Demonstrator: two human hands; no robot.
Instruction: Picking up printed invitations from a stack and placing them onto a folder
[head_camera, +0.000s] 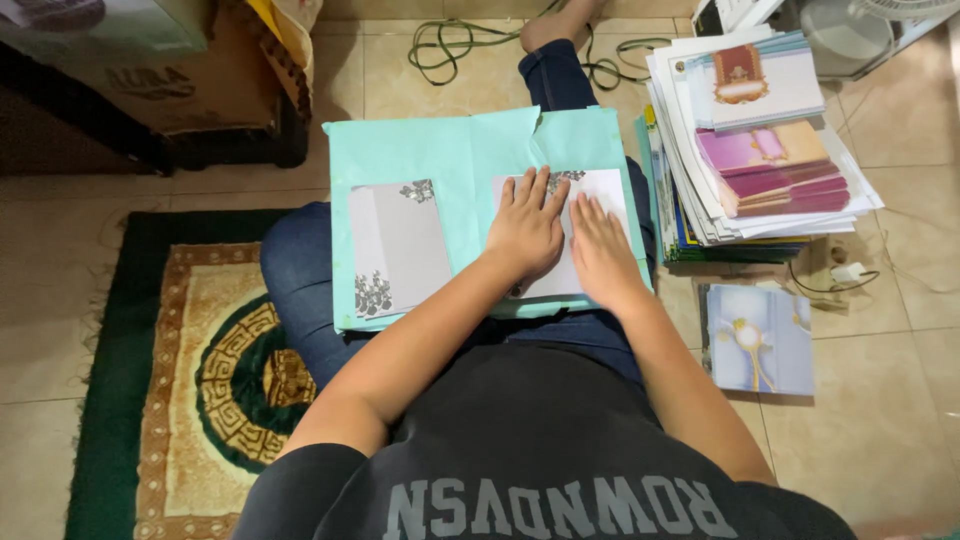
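A mint-green folder (450, 155) lies across my lap as a work surface. My left hand (527, 228) and my right hand (600, 250) rest flat, side by side, on a white card with grey floral corners (612, 188) at the folder's right half. Both palms press down with fingers spread and nothing gripped. A second grey card with floral corners (398, 245) lies on the folder's left half, untouched.
A tall stack of cards and papers, pink and purple ones on top (765, 150), stands on the tiled floor to my right. A pale blue card (758, 340) lies nearer me. A green and gold rug (190, 380) is at left, a cable (460, 45) and dark furniture (150, 100) beyond.
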